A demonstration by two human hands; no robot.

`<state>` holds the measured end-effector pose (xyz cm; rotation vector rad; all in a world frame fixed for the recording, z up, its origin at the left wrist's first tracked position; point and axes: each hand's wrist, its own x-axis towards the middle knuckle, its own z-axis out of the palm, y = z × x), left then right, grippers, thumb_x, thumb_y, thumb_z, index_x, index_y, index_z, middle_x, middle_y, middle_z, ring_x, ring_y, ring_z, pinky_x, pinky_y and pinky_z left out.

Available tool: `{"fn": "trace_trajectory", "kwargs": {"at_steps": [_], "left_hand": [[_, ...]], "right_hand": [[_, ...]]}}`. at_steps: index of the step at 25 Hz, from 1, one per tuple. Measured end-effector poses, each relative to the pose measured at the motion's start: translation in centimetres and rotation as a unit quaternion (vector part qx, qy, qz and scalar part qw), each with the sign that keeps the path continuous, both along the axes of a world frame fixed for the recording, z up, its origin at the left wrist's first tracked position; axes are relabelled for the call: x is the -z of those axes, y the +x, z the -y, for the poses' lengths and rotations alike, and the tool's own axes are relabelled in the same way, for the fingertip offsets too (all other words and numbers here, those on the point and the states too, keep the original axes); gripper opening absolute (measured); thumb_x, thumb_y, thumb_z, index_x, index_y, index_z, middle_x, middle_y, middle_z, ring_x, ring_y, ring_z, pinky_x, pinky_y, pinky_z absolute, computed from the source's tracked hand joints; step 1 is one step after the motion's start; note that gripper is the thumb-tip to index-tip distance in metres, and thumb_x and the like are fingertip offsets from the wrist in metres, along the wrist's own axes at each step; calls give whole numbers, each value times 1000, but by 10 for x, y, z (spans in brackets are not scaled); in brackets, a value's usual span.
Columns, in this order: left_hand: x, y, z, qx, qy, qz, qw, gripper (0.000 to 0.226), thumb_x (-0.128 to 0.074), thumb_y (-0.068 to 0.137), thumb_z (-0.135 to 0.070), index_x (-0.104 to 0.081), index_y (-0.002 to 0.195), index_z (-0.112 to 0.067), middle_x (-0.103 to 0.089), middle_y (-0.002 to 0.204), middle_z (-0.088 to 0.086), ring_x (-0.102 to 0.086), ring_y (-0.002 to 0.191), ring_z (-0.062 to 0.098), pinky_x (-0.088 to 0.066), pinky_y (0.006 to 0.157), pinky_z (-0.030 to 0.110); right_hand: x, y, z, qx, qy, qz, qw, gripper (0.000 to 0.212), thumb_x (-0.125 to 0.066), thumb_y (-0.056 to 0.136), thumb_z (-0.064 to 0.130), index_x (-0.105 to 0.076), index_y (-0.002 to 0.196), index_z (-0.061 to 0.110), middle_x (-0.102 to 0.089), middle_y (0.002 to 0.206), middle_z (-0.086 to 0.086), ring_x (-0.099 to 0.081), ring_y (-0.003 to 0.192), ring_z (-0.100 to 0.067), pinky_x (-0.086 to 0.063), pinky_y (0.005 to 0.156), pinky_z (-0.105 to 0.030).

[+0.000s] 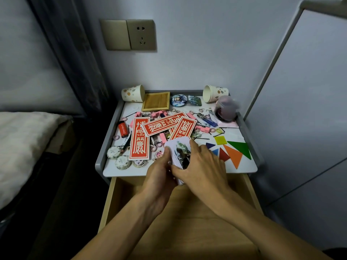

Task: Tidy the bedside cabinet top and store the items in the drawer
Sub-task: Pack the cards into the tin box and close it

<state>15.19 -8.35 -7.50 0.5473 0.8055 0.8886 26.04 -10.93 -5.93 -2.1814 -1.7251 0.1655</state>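
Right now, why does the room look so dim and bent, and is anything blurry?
Head view: dim, bluish light. The wide-angle lens bows the wardrobe edge and curtain. The pink jar at the back right is smeared by blur, while the card stack in the left hand and right hand stays fairly sharp.

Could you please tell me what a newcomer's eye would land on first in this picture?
Probably the three red cards fanned across the middle of the cluttered cabinet top. Next, both hands, left hand and right hand, gripping a picture card at the front edge above the open drawer. Bright coloured tiles lie right of them.
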Motion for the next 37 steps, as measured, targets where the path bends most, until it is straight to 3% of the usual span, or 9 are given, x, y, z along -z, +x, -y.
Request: {"fn": "trace_trajectory", "kwargs": {"at_steps": [8,14,17,19,21,24,28,32,37], "left_hand": [[-3,-2,4,9,12,-9,1000,37,-43,102,-40,-64,122,-18,-71,118,8,-68,108,28,-53,91,53],[-5,-6,4,-17,38,-100,994,35,-51,99,-29,-61,122,-4,-73,108,15,-68,101,37,-50,90,59],[-5,-11,0,-52,28,-53,997,33,-48,101,-25,-60,123,-4,-72,111,17,-70,99,31,-59,74,42],[-5,-16,-4,-73,20,-15,997,33,-46,102,-25,-60,124,-5,-70,114,19,-69,103,34,-60,79,45],[-4,-20,-7,-69,31,-25,997,35,-47,101,-28,-60,124,-6,-70,114,18,-69,104,32,-58,84,45],[-5,-31,-12,-74,66,-198,975,34,-50,96,-43,-66,107,-15,-76,95,8,-74,82,23,-54,71,36],[-5,-51,-20,-20,217,-447,867,61,-45,87,-68,-66,93,-11,-73,77,6,-69,57,16,-49,45,21],[-3,-62,-13,-29,233,-491,839,58,-45,88,-65,-65,87,-11,-72,79,5,-70,55,15,-53,45,23],[-8,-69,6,-14,220,-487,845,59,-42,91,-66,-65,93,-11,-74,84,8,-73,61,23,-61,65,47]], "right_hand": [[1,0,0,-12,6,28,1000,96,-53,77,76,-25,147,17,-51,132,-8,-53,120,-25,-47,85,-33],[4,1,-2,-54,-13,28,998,97,-52,77,75,-17,151,22,-43,143,-5,-45,130,-24,-45,95,-40],[-2,12,-6,-27,-53,-213,975,91,-61,70,74,-31,143,29,-53,135,7,-55,119,-15,-50,92,-37],[-3,21,-8,-8,-84,-458,885,59,-70,78,54,-52,126,23,-69,116,7,-69,95,-9,-59,78,-29],[0,26,-7,-10,-145,-590,794,38,-71,86,34,-60,117,16,-76,99,0,-74,84,-15,-59,67,-23],[0,32,-8,-42,-173,-618,766,38,-72,85,27,-60,118,11,-76,98,-7,-74,86,-23,-59,68,-28],[-5,37,-1,-115,-188,-583,782,50,-76,77,33,-61,122,18,-74,108,-2,-72,96,-20,-59,74,-31],[4,14,17,-73,-159,-618,767,35,-69,87,31,-62,119,19,-75,104,2,-72,94,-16,-59,69,-28],[0,-13,35,-78,-151,-639,750,28,-63,92,27,-57,118,18,-76,93,-3,-72,69,-22,-59,60,-26]]}}
